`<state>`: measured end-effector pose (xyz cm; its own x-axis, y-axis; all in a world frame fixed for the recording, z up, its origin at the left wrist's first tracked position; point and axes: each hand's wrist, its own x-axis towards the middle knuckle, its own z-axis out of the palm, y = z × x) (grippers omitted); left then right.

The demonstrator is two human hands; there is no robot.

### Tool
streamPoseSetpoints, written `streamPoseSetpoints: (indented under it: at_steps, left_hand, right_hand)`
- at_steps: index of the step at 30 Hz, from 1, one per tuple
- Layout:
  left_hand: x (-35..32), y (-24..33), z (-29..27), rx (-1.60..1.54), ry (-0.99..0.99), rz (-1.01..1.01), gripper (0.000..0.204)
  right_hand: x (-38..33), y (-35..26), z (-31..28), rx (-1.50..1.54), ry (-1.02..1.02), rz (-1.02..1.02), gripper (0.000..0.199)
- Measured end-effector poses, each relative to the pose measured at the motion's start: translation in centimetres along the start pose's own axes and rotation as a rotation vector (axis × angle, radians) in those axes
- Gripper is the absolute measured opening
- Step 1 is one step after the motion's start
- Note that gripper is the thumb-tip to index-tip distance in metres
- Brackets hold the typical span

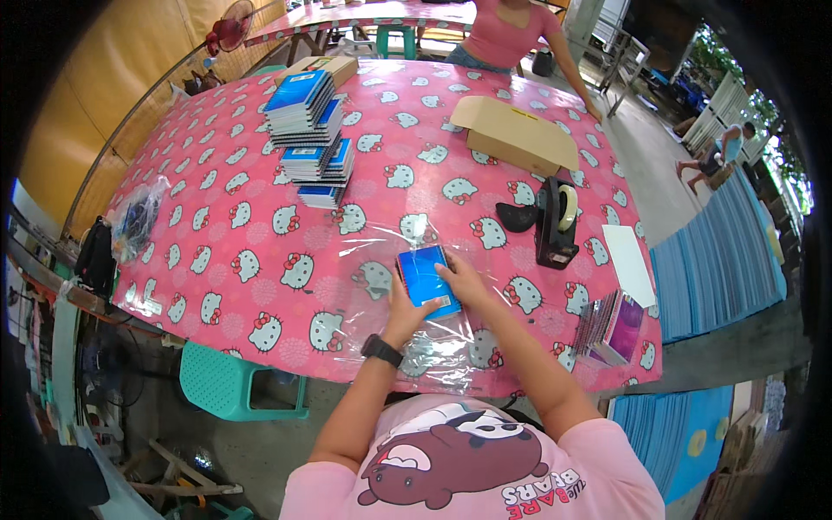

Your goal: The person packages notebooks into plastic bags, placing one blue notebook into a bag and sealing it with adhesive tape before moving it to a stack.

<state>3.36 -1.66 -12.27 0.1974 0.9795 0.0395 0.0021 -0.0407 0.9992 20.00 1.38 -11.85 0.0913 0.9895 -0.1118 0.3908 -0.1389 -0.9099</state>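
Observation:
A small stack of blue notebooks point(425, 276) lies on a clear plastic sheet point(381, 247) spread over the pink cat-print tablecloth point(243, 225). My left hand point(404, 305), with a black watch on its wrist, holds the stack's near left edge. My right hand point(464, 279) presses on the stack's right side. Both hands grip the same stack between them.
A tall pile of blue notebooks point(310, 130) stands at the far left. A cardboard box point(516, 134), a black tape dispenser point(556, 224), white paper point(628, 260) and coloured booklets point(611, 325) lie to the right. Another person point(511, 35) stands across the table. A green stool point(230, 381) sits below.

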Motion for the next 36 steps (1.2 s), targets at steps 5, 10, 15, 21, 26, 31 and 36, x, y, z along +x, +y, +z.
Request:
streamPoseSetpoints:
  at_steps: [5, 10, 15, 21, 26, 31, 36]
  left_hand:
    - [-2.5, 1.3, -2.6, 0.060, -0.176, -0.066, 0.108]
    - [-3.0, 1.9, -3.1, 0.362, -0.137, 0.030, 0.106]
    - [-1.6, -0.8, -2.9, -0.532, -0.082, -0.244, 0.051]
    - [-0.4, -5.1, -2.3, -0.006, 0.116, -0.167, 0.045]
    - [-0.3, -2.7, -1.4, -0.098, 0.206, -0.152, 0.044]
    - [3.1, -4.2, -3.6, -0.034, 0.185, -0.066, 0.037]
    - [4.3, -0.8, -1.6, 0.053, 0.004, -0.131, 0.037]
  right_hand:
    - [-2.2, -0.6, 1.7, 0.140, 0.013, 0.008, 0.056]
    - [-2.4, -0.5, 2.2, 0.181, -0.023, -0.067, 0.067]
    - [-2.8, 0.2, 1.7, 0.135, -0.015, -0.008, 0.070]
    - [-4.0, -2.8, 1.6, -0.126, 0.042, 0.057, 0.068]
    - [-4.0, -2.2, 0.7, -0.024, 0.033, 0.063, 0.073]
    - [-4.2, -3.8, -0.1, 0.232, -0.063, 0.167, 0.072]
    - [-3.6, -1.2, 0.6, 0.227, -0.047, 0.103, 0.067]
